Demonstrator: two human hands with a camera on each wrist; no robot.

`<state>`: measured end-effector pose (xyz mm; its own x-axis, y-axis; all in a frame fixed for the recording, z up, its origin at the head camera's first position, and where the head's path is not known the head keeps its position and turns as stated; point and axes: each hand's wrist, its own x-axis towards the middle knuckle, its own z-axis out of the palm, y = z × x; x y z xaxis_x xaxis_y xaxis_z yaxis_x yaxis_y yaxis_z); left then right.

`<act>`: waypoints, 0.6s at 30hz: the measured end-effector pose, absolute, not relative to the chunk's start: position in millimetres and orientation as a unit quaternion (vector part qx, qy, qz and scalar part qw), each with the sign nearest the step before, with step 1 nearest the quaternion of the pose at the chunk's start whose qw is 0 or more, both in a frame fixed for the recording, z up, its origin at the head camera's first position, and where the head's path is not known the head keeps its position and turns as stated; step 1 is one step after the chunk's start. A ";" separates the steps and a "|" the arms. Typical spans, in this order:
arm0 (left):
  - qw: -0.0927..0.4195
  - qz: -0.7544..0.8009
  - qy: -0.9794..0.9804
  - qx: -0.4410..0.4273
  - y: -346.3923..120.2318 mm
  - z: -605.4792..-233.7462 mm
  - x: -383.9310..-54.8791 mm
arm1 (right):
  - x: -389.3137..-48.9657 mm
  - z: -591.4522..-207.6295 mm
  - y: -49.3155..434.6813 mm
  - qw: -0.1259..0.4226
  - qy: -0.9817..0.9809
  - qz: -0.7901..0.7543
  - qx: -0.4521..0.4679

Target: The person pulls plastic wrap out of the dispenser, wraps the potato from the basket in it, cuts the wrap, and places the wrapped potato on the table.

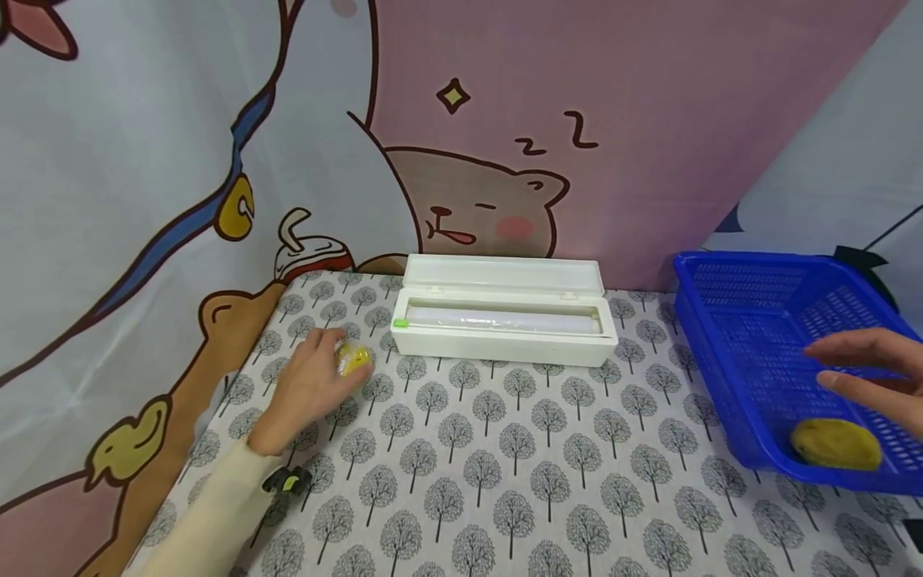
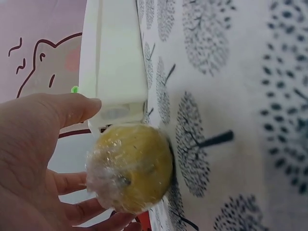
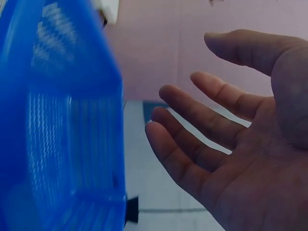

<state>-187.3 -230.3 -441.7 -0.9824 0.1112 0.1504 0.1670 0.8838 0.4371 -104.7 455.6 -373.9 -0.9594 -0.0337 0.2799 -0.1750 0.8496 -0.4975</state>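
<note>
On the tree-patterned cloth at the left lies a yellow fruit [image 2: 137, 166] wrapped in clear plastic film. My left hand [image 1: 310, 385] is right beside it, fingers loosely curved along its far side. In the left wrist view the thumb stands apart from the fruit; whether a finger touches it is hard to tell. My right hand [image 1: 876, 373] hovers over the blue basket [image 1: 703, 353], fingers spread and nothing held. A yellow mango [image 1: 836, 445] lies in the basket's near end. Behind the wrapped fruit stands a white cling film dispenser [image 1: 505, 349], its lid raised and a film roll [image 1: 505, 319] inside.
A cartoon-print curtain [image 1: 613, 64] hangs behind the table. The dispenser stands near the table's back edge, with a small green piece [image 1: 401, 323] at its left end. The basket's raised walls border the right side. Patterned cloth [image 1: 519, 465] covers the table.
</note>
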 end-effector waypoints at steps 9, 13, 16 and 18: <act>0.139 -0.265 -0.943 -0.144 -214.1 -433.7 -202.0 | -125.6 -375.3 470.9 0.094 -0.969 0.224 0.037; 0.161 -0.291 -0.920 -0.208 -198.3 -422.6 -216.0 | -137.4 -365.9 460.7 0.047 -0.974 0.218 0.029; 0.160 -0.297 -0.907 -0.252 -185.1 -415.7 -226.1 | -146.7 -360.1 455.4 0.010 -0.976 0.216 0.027; 0.151 -0.293 -0.906 -0.268 -177.2 -412.6 -231.7 | -152.0 -356.6 451.1 -0.012 -0.975 0.220 0.028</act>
